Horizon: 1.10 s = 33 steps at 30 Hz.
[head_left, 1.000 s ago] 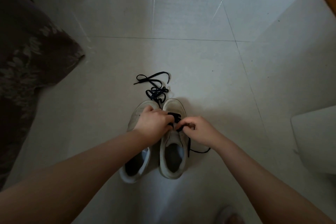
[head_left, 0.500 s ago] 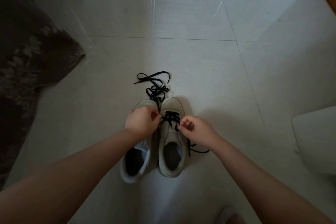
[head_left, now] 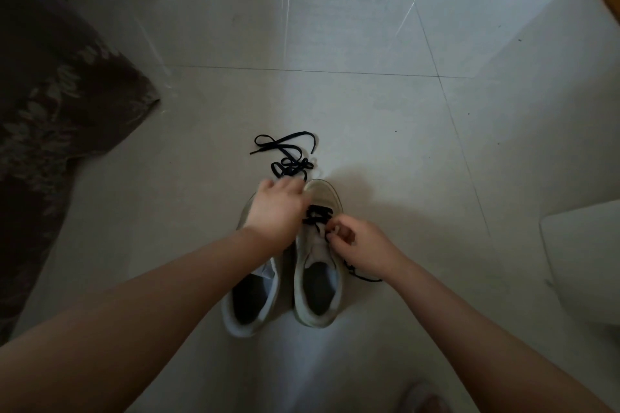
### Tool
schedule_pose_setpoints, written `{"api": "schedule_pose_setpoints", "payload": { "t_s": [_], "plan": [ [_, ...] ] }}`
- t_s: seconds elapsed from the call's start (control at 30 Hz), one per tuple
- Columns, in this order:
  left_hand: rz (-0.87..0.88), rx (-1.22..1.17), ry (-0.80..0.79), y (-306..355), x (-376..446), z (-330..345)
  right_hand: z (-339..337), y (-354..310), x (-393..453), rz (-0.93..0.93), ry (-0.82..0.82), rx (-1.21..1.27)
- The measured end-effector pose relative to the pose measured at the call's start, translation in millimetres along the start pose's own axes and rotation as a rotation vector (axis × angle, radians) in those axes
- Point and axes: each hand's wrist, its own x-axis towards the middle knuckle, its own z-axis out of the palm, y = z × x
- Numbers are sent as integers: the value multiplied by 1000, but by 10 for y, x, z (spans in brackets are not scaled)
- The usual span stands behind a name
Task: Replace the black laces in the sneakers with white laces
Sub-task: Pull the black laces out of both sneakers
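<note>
- The tiled floor (head_left: 352, 104) carries both sneakers side by side, toes pointing away. A patterned dark fabric (head_left: 50, 94) lies well to the left.
- The right sneaker (head_left: 318, 278) keeps its black lace (head_left: 317, 214) threaded through the front eyelets. The risk, as I judge it, is that a hard tug lifts or drags the shoe, since nothing is visibly pinning it down.
- The left sneaker (head_left: 250, 305) shows no lacing where it is visible. A loose black lace (head_left: 287, 157) lies tangled on the floor just beyond its toe. It could snag the lace now coming out.
- The right hand (head_left: 360, 246) has its fingers curled in a pinch beside the eyelets, apparently on the threaded lace. A loose end trails under the wrist.
- The left hand (head_left: 276, 208) is over the left sneaker's toe, blurred. I cannot tell whether its fingers hold anything.
- No white laces are in view.
</note>
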Motion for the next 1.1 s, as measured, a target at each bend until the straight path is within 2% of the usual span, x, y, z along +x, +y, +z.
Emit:
{"api": "schedule_pose_setpoints", "payload": {
  "t_s": [0.13, 0.2, 0.27, 0.33, 0.4, 0.47, 0.53, 0.67, 0.83, 0.93, 1.03, 1.1],
  "plan": [
    [-321, -77, 34, -338, -55, 88, 10, 3, -15, 2, -7, 26],
    [-380, -52, -4, -430, -83, 139, 15, 8, -6, 5, -8, 30],
    [-316, -64, 47, -369, -105, 148, 24, 12, 2, 7, -4, 33],
    [-131, -130, 160, -224, -110, 126, 33, 7, 14, 5, -1, 23],
    [95, -148, 208, -79, -106, 108, 25, -13, 20, 15, -9, 0],
    [215, -108, 181, 25, -74, 125, 8, -35, 23, 30, -20, 0],
    [209, -54, 75, 109, -48, 91, -6, -50, 20, 35, -20, -11],
    [131, -36, -62, 167, 25, 90, -13, -55, 9, 34, -24, -31],
    [69, -47, -94, 153, 66, 32, -12, -46, -4, 19, -20, -33],
    [-113, -8, -44, -16, 59, -21, 4, -7, -9, 3, -14, 3],
    [-337, 60, -123, -335, 7, -37, 22, 12, -14, -5, -19, 54],
    [-394, 95, -178, -446, -40, 3, 32, 13, -11, -3, -16, 69]
  ]
}}
